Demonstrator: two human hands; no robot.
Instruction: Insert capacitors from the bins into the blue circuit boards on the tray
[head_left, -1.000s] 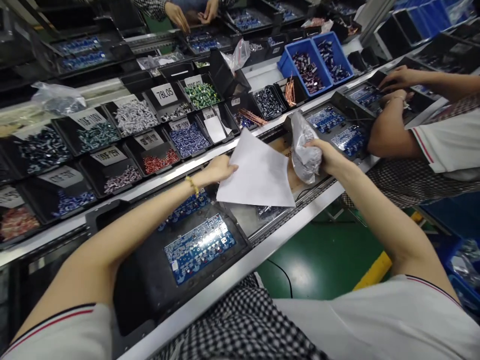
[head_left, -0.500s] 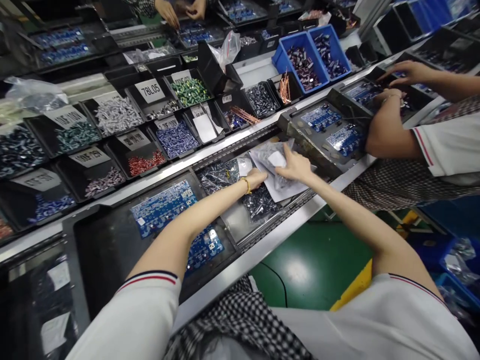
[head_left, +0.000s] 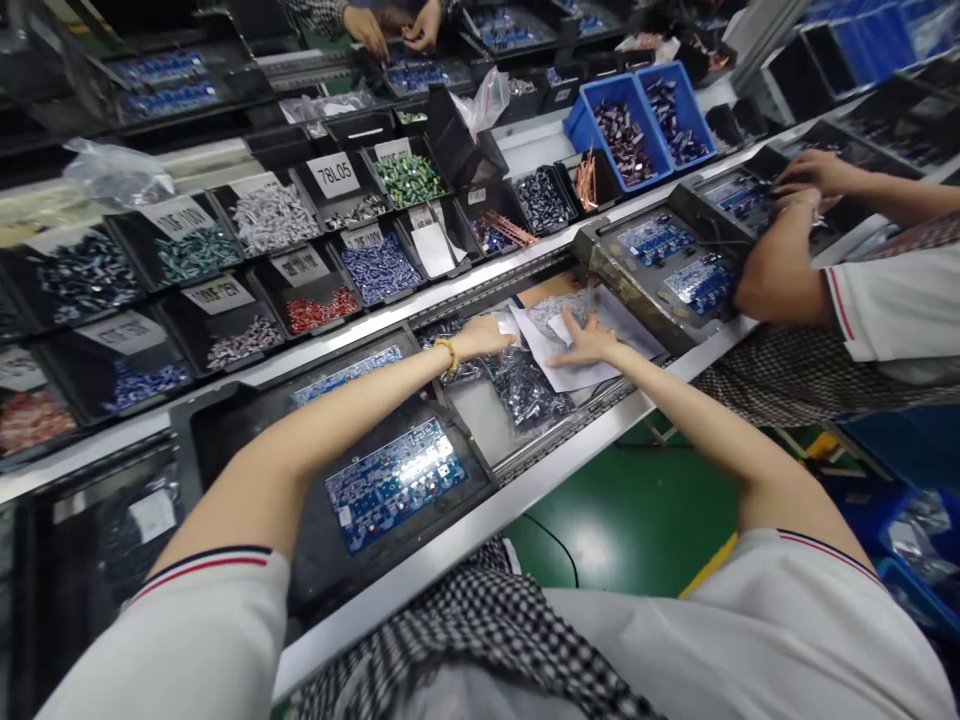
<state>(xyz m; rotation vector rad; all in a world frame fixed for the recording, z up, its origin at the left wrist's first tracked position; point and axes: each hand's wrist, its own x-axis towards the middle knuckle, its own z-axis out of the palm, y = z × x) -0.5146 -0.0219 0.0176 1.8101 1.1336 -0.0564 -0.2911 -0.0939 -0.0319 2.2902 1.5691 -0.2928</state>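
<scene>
My left hand (head_left: 482,338), with a yellow bead bracelet at the wrist, reaches over clear plastic bags of dark parts (head_left: 529,385). Its fingers point to the right beside a white label (head_left: 505,323) and look stretched out, though slightly blurred; I see nothing held in them. Fingers spread, my right hand (head_left: 587,340) rests on a clear bag of pale parts (head_left: 564,305) lying on white paper (head_left: 611,372). These bags and the paper lie on the track between two black trays. What the bags under my left hand hold is partly covered.
In the near tray (head_left: 247,420) lie blue circuit boards (head_left: 397,482). Labelled black bins (head_left: 379,270) of small components line the far side, with blue bins (head_left: 626,130) farther right. A co-worker's hands (head_left: 814,180) work at the right; another person's hands (head_left: 394,28) are across the line.
My left hand has moved left, away from the paper's edge and onto the bags of dark parts. My right hand stays on the pale bag. The whole view has shifted slightly.
</scene>
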